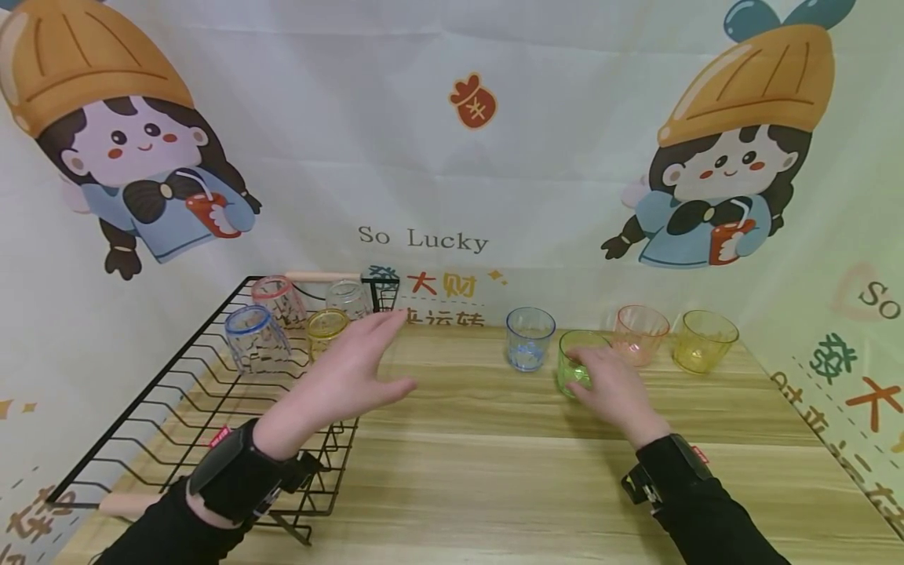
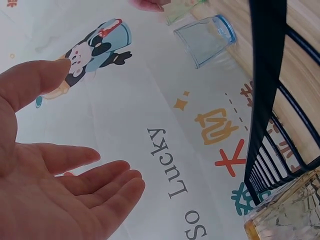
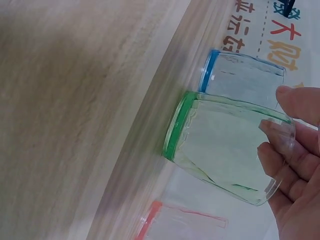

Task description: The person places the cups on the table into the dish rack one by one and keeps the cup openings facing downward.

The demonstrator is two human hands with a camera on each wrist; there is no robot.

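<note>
My right hand holds a green-tinted glass near its rim, thumb on one side and fingers on the other. That glass stands upright on the wooden table. Close beside it are a blue glass on the left and a pink glass on the right, with a yellow glass farther right. My left hand hovers over the right side of a black wire rack, fingers extended, holding nothing. It is nearest an upside-down yellow glass in the rack.
Upside down at the rack's far end are also a blue-rimmed glass, a pink-rimmed glass and a clear glass. The rack has a raised black wire edge and wooden handles. A printed cloth hangs behind the table.
</note>
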